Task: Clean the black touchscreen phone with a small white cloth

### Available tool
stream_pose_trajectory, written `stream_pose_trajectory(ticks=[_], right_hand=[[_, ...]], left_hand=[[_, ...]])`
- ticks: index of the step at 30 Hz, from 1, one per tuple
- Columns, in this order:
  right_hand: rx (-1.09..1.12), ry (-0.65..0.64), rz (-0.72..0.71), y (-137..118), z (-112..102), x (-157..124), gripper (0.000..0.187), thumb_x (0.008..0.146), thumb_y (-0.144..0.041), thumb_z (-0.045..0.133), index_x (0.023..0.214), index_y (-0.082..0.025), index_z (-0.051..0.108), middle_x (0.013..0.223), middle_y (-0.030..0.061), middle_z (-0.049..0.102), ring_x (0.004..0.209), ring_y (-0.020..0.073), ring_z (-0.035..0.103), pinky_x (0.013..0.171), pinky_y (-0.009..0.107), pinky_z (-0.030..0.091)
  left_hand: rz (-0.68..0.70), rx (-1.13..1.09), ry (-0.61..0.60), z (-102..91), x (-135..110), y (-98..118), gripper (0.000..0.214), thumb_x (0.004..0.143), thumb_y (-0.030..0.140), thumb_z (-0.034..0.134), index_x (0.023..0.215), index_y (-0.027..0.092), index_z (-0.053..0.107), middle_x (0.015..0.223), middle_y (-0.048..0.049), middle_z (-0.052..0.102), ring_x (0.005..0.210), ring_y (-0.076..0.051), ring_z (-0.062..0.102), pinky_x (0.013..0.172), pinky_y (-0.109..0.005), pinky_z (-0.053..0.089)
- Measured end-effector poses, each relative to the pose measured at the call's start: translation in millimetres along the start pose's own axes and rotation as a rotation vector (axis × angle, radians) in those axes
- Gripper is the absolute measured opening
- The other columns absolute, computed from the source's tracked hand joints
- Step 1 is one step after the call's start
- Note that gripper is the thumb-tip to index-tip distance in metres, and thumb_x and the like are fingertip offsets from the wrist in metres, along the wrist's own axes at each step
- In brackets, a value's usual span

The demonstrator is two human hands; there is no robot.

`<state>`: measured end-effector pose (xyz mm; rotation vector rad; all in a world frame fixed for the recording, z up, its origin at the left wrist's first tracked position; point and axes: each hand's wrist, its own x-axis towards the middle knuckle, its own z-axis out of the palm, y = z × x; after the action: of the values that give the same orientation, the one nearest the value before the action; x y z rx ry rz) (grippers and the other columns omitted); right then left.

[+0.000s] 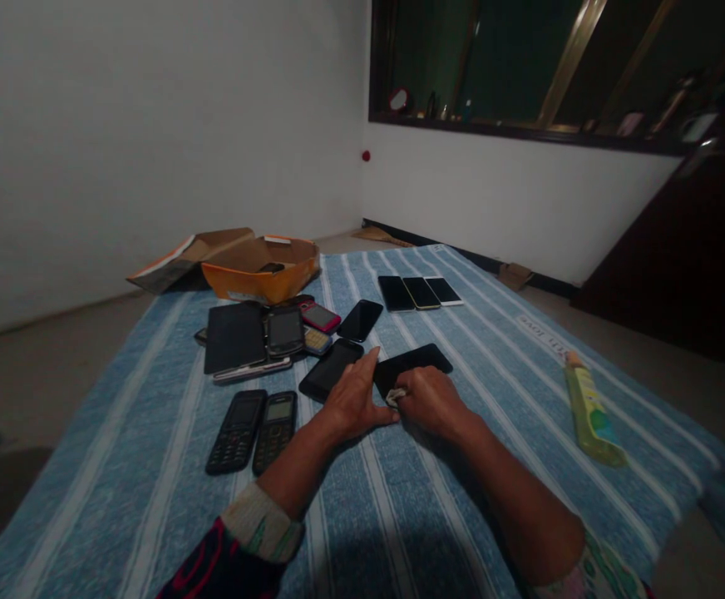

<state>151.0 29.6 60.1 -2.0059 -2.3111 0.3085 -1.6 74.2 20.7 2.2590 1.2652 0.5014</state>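
Note:
A black smartphone (421, 358) lies screen up on the striped cloth in front of me. My right hand (431, 399) is closed around a small crumpled whitish cloth (395, 396) and presses it on the phone's near left part. My left hand (353, 399) rests at that phone's left end, fingers stretched out and thumb spread along the near edge. Another dark smartphone (330, 371) lies just left of my left hand, partly behind its fingers. Beyond it is one more black smartphone (361, 320).
Two keypad phones (238, 433) lie at the near left. Several phones and a dark tablet-like slab (234, 337) are piled beyond them. An open orange cardboard box (268, 283) stands behind. Three smartphones (421, 293) sit in a row. A yellow-green bottle (593, 416) lies at right.

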Motion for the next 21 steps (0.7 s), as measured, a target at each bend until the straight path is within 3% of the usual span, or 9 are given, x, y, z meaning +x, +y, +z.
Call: stream_pose_trajectory(ticks=[7,16,19,21], right_hand=[[-0.062,0.030,0.000,4,4,-1,0.022,0.085,-0.021,0.052,0.095,-0.020,0.071,0.097,0.0103,0.073,0.092,0.0226,0.067,0.069,0.027,0.042],[-0.132,0.036,0.323,70,-10,11,0.028,0.087,-0.019,0.046,0.097,-0.019,0.072,0.099,0.0125,0.072,0.095,0.0240,0.066,0.070,0.028,0.043],[-0.148,0.055,0.367,70,-10,14,0.029,0.088,-0.020,0.044,0.099,-0.017,0.071,0.100,0.0138,0.070,0.095,0.0250,0.065,0.071,0.030,0.043],[-0.145,0.093,0.315,58,-6,13,0.030,0.090,-0.017,0.043,0.100,-0.018,0.070,0.099,0.0124,0.069,0.093,0.0237,0.064,0.071,0.029,0.042]], left_hand=[[-0.004,0.042,0.005,1.5,1,-3,0.096,0.068,0.034,0.071,0.147,0.010,0.023,0.145,-0.0202,0.042,0.133,-0.038,0.039,0.109,-0.052,0.033],[-0.005,0.131,0.016,6.9,1,-4,0.079,0.081,0.038,0.060,0.146,0.011,0.025,0.149,-0.0180,0.039,0.137,-0.034,0.035,0.111,-0.050,0.031],[0.024,0.150,0.046,10.7,0,-7,0.075,0.083,0.037,0.059,0.145,0.012,0.026,0.147,-0.0176,0.041,0.134,-0.035,0.038,0.110,-0.051,0.032],[0.036,0.155,0.062,11.9,0,-8,0.074,0.082,0.035,0.060,0.145,0.013,0.028,0.145,-0.0172,0.044,0.131,-0.034,0.041,0.107,-0.051,0.036]])
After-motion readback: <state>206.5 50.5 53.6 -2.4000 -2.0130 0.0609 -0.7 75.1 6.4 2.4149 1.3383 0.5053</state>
